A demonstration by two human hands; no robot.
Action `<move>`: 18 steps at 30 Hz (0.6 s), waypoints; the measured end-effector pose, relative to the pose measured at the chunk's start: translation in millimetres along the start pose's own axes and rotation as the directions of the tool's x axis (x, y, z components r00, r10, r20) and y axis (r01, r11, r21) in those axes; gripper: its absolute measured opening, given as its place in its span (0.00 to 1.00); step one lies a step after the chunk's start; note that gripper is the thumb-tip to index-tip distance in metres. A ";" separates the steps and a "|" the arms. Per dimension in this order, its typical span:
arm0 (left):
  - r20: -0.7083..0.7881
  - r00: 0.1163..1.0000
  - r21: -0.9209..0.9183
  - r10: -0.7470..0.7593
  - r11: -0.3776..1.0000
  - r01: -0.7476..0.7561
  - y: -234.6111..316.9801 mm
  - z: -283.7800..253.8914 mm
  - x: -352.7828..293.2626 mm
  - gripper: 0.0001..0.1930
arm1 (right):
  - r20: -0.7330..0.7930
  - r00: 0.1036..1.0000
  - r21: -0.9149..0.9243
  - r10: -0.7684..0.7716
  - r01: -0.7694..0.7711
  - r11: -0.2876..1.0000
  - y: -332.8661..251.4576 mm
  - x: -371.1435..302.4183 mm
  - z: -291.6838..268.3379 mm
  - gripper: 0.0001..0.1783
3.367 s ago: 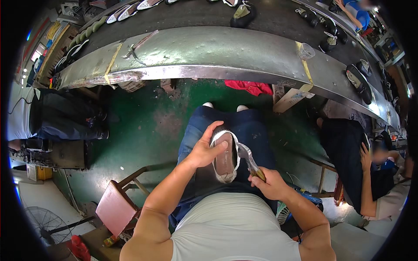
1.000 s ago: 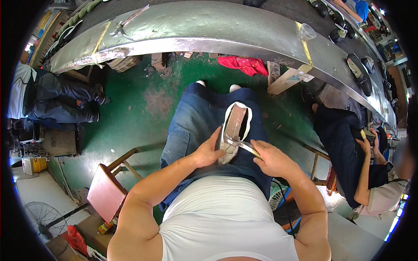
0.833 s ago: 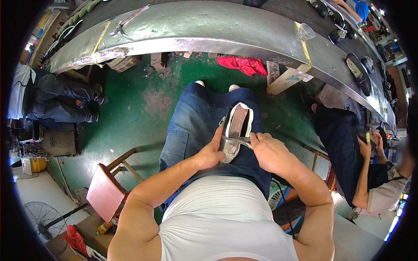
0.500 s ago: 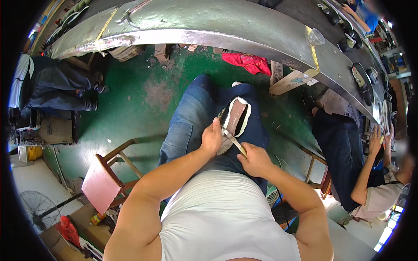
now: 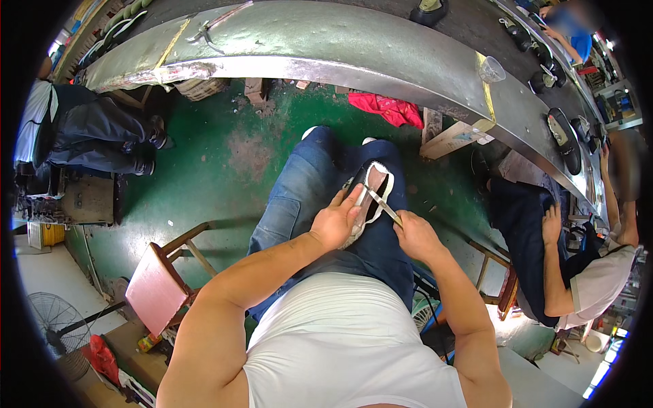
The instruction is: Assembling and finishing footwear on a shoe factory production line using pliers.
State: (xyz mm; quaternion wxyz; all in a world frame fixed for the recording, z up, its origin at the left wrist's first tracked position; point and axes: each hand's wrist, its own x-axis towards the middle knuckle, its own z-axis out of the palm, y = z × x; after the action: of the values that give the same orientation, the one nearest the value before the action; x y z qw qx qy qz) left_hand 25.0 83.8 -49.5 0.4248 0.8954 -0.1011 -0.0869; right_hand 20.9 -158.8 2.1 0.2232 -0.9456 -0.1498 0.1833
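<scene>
A shoe upper (image 5: 377, 212) with a white rim and a pinkish-brown sole board rests on my thighs, its opening facing up. My left hand (image 5: 335, 226) grips its left side near the lower end, the fingers pointing along the edge. In my right hand (image 5: 416, 235) is a slim silver hand tool (image 5: 383, 205) with a tan handle; its exact kind is unclear. The tool slants up and left across the shoe, its tip close to my left fingertips at the rim. Whether the tip touches the rim cannot be made out.
A metal-edged bench (image 5: 292, 66) curves across the front, bearing pincers (image 5: 207, 35), a clear plastic cup (image 5: 491, 69) and several black shoes (image 5: 564, 139). People sit to the left and right (image 5: 530, 251). A pink-seated chair (image 5: 158, 289) stands behind left; red cloth (image 5: 386, 109) lies under the bench.
My right hand and the tool have moved up and right, the tip sliding farther along the shoe. My left fingers have stretched out. The co-worker at right has lowered a hand to the lap.
</scene>
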 end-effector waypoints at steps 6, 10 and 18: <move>0.194 0.981 0.119 0.026 0.992 -0.050 -10.3 -11.2 8.8 0.29 | 0.301 0.950 0.193 0.077 -0.140 0.971 -6.5 24.7 -44.8 0.16; 0.381 0.921 0.223 -0.076 0.975 -0.012 17.9 -28.7 15.9 0.30 | -0.059 0.996 0.286 0.067 -0.048 0.957 -11.7 40.8 -20.5 0.20; 0.245 0.926 -0.211 -0.289 0.916 0.342 6.6 -23.2 -16.0 0.36 | 0.129 0.991 0.180 0.041 -0.064 0.982 -13.6 33.4 -25.9 0.23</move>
State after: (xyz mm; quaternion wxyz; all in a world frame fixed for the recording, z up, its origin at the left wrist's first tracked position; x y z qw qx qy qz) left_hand 14.4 101.1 -28.8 0.5015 0.8251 0.0132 -0.2598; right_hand 58.6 -144.5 20.8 0.2947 -0.9113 -0.1211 0.2608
